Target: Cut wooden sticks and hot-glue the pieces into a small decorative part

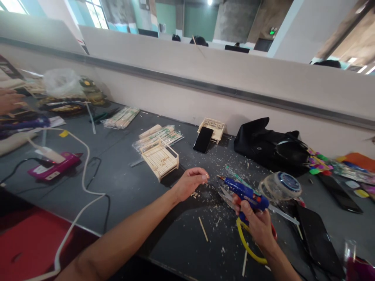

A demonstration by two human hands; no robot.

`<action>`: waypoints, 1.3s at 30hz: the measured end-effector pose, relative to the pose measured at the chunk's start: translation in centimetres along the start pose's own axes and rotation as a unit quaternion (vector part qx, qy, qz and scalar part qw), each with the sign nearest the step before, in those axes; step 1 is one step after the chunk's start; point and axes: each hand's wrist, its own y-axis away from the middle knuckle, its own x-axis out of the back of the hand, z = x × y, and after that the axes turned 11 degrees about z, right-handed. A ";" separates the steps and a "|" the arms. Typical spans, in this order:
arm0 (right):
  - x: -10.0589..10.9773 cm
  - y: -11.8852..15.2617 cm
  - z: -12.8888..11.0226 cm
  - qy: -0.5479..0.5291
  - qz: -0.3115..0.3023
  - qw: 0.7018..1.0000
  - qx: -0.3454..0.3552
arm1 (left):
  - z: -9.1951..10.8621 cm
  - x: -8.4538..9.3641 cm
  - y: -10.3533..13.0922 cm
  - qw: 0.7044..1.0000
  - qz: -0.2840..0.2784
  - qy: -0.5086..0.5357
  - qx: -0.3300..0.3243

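Observation:
My right hand [254,218] is wrapped round the handle of a blue glue gun [244,191], whose tip points left toward my left hand. A clear glue stick [284,214] sticks out of its back end. My left hand [193,181] has its thumb and fingertips pressed together; whatever they hold is too small to name. Small cut wood pieces [194,194] lie just under it. Behind and left of it stands a small wooden stick model [161,158] with a slatted base and rails. Scissors with yellow handles [246,246] lie under my right hand.
A black phone [203,139] leans on a second stick model [215,127]. Bagged sticks [166,134], a black bag [263,144], a clear jar [279,185] and another phone [318,238] lie around. A purple power strip [55,166] with cables is left, near another person's hands [10,101].

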 end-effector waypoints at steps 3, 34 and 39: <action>1.3 -0.7 0.1 0.118 0.107 0.981 0.108 | -0.1 0.0 0.0 1.000 0.000 0.013 0.006; 7.6 -4.4 -4.5 0.552 0.270 0.707 0.351 | 0.0 0.2 -0.3 1.000 -0.007 0.024 0.000; 0.9 -0.8 -4.7 0.364 0.088 0.809 0.453 | 0.0 0.2 -0.3 1.000 0.000 0.025 -0.006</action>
